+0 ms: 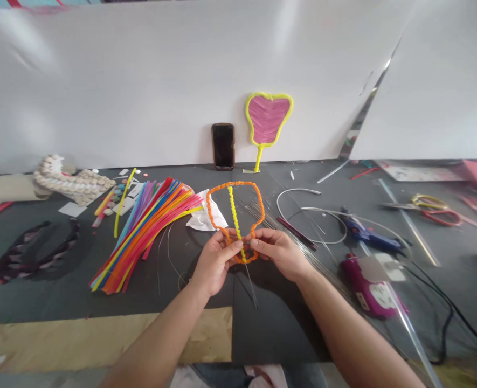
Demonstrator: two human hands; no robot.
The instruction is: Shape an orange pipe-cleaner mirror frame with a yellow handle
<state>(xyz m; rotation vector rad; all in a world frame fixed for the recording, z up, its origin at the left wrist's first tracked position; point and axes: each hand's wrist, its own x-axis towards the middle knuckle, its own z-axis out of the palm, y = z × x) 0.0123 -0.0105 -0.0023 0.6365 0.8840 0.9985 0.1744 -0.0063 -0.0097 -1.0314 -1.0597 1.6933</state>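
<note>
The left grip [217, 264] is closed, thumb against fingers, on the lower left side of an orange twisted frame [208, 207]; the right grip [281, 253] pinches its lower right side likewise. Held above the dark counter [274, 328], the frame has a yellow twisted strip [234, 213] down its middle, with bare wires [251, 288] projecting below. Just left lies a bundle of colored stems [145, 237]; to the right, a blue glue gun [370, 234] and scissors [428, 207]. Behind, a phone [223, 145] stands near a yellow-edged pink shape [269, 118].
</note>
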